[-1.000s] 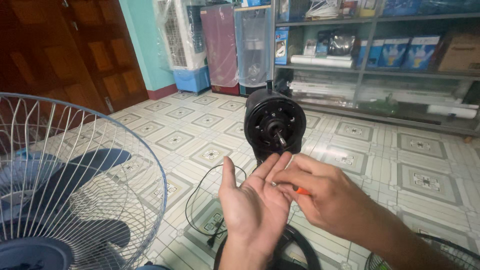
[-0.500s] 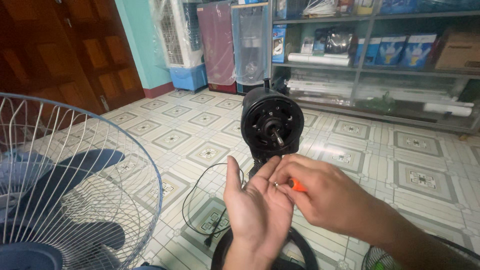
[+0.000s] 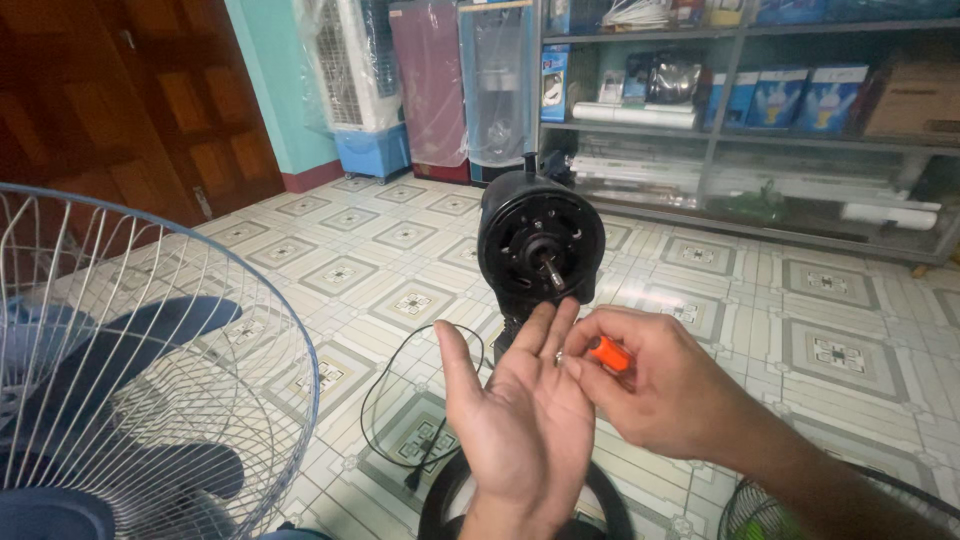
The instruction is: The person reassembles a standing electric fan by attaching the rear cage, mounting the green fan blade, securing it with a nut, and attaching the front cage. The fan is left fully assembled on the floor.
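The left hand [image 3: 525,415] is held open, palm up, with a very small metal piece [image 3: 559,357] on its fingers; what the piece is cannot be made out. The right hand [image 3: 660,385] grips an orange-handled tool [image 3: 608,353], its tip hidden. Just behind stands the black fan motor [image 3: 541,243]. The shelves [image 3: 740,130] hold boxes. The wire fan guard [image 3: 150,370] is cut off at left.

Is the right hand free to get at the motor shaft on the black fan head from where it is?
Probably yes. The right hand, pinching an orange-handled tool, sits just below the motor shaft, with nothing between them; the open left hand lies lower.
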